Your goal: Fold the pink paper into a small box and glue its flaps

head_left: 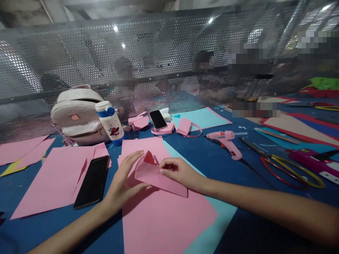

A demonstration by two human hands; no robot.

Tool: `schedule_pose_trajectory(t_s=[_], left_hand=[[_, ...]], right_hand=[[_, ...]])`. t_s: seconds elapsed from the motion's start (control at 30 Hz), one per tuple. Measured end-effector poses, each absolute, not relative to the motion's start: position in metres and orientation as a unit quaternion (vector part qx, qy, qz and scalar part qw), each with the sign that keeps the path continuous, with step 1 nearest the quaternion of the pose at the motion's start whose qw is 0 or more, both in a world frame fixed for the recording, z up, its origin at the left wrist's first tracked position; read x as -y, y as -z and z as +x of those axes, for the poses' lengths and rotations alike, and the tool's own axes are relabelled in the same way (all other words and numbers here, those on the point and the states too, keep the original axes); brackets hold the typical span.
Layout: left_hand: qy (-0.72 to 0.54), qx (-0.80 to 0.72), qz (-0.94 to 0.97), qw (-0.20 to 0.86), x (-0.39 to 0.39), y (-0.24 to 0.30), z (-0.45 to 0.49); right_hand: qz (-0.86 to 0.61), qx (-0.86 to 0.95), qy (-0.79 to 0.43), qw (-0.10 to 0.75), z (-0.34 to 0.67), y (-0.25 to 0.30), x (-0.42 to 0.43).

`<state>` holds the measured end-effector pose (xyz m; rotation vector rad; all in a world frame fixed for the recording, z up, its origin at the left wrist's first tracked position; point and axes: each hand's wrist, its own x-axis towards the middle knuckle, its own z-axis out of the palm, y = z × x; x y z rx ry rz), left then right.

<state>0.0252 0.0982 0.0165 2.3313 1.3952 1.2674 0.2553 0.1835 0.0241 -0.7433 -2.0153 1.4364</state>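
My left hand curves round the left end of a folded piece of pink paper, its thumb below and its fingers above. My right hand pinches the upper edge of the same folded paper between thumb and fingertips. The folded paper stands partly open at its top left, where a darker inner side shows. Beneath it lie flat pink sheets, with a light blue sheet sticking out under them on the right.
A black phone lies on more pink paper at left. Behind stand a white backpack, a bottle, small pink paper bags and another phone. At right are a pink glue gun and scissors.
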Motion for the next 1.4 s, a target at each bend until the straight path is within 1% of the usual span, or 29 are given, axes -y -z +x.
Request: schedule_pose_trajectory(t_s=[0.17,0.43,0.67,0.83,1.1,1.3,1.4], left_hand=[[-0.449,-0.443,0.767,0.116,-0.107,-0.015,0.033],[-0.46,-0.422,0.76,0.18,-0.104,-0.011,0.039],[-0.461,-0.41,0.746,0.25,-0.096,-0.008,0.046],[-0.447,-0.418,0.753,0.241,-0.093,-0.009,0.047],[-0.436,-0.423,0.763,0.219,-0.093,-0.01,0.046],[-0.429,-0.42,0.77,0.215,-0.091,-0.01,0.046],[-0.43,-0.423,0.768,0.216,-0.091,-0.009,0.045]], right_hand=[[-0.284,0.757,-0.52,0.277,0.257,-0.022,-0.185],[-0.249,0.79,-0.488,0.273,0.253,-0.033,-0.179],[-0.247,0.754,-0.57,0.212,0.243,-0.037,-0.172],[-0.262,0.739,-0.595,0.177,0.243,-0.037,-0.168],[-0.268,0.733,-0.595,0.189,0.243,-0.047,-0.164],[-0.28,0.749,-0.575,0.173,0.244,-0.045,-0.163],[-0.268,0.763,-0.557,0.188,0.245,-0.044,-0.162]])
